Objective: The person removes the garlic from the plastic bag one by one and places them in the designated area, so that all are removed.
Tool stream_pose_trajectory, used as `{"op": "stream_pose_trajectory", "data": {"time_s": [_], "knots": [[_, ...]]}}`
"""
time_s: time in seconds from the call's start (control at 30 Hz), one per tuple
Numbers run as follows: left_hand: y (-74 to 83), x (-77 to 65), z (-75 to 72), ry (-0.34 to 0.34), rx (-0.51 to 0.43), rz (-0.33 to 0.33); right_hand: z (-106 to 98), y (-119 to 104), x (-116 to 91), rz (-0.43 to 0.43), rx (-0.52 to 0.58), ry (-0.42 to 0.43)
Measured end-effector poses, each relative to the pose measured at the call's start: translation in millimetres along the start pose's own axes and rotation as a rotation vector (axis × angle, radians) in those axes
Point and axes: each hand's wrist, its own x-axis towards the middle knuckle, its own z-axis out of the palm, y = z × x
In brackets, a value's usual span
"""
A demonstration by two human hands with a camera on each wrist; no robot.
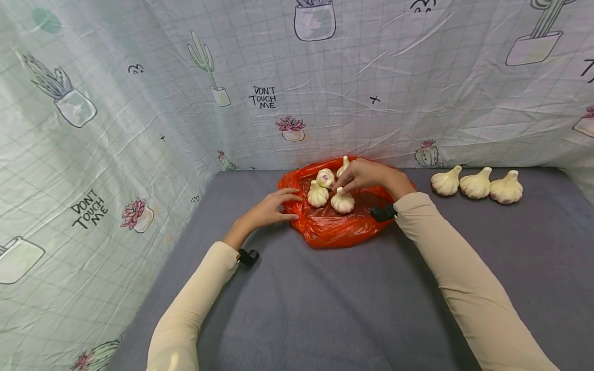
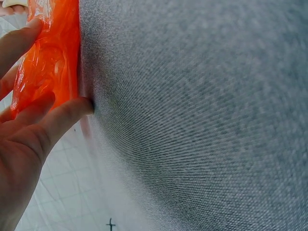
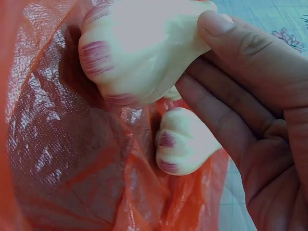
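A red plastic bag (image 1: 334, 234) lies spread on the grey cloth, its mouth facing up. My right hand (image 1: 366, 174) pinches the stem of a garlic bulb (image 1: 342, 203) over the bag, thumb on one side and fingers on the other. Close up, the right wrist view shows purple streaks on this bulb (image 3: 139, 53). Three more garlic bulbs lie in the bag: one at the left (image 1: 317, 196), one (image 1: 325, 178) showing its purple-marked base, and one (image 1: 342, 167) partly behind the right hand. My left hand (image 1: 274, 207) touches the bag's left edge with spread fingers.
Three garlic bulbs stand in a row at the back right: a left one (image 1: 446, 181), a middle one (image 1: 475, 183) and a right one (image 1: 507, 187). A printed curtain (image 1: 371, 123) hangs behind and at the left of the grey tabletop (image 1: 297, 309).
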Motion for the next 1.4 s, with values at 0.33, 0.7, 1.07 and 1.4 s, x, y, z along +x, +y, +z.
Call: {"op": "stream_pose_trajectory", "data": {"time_s": [0.33, 0.7, 1.07, 1.4], "knots": [[-1.1, 0.4, 0.3, -0.002, -0.001, 0.005, -13, -17, -16, 0.050, -0.012, 0.050], [-0.3, -0.7, 0.5, -0.001, -0.008, 0.005, -27, -31, -34, -0.010, -0.053, 0.105], [0.2, -1.1, 0.8, 0.002, -0.009, 0.001, -34, -39, -50, -0.005, -0.105, 0.146], [-0.8, -0.4, 1.0, 0.001, -0.009, 0.008, -34, -42, -60, -0.005, -0.121, 0.155]]}}
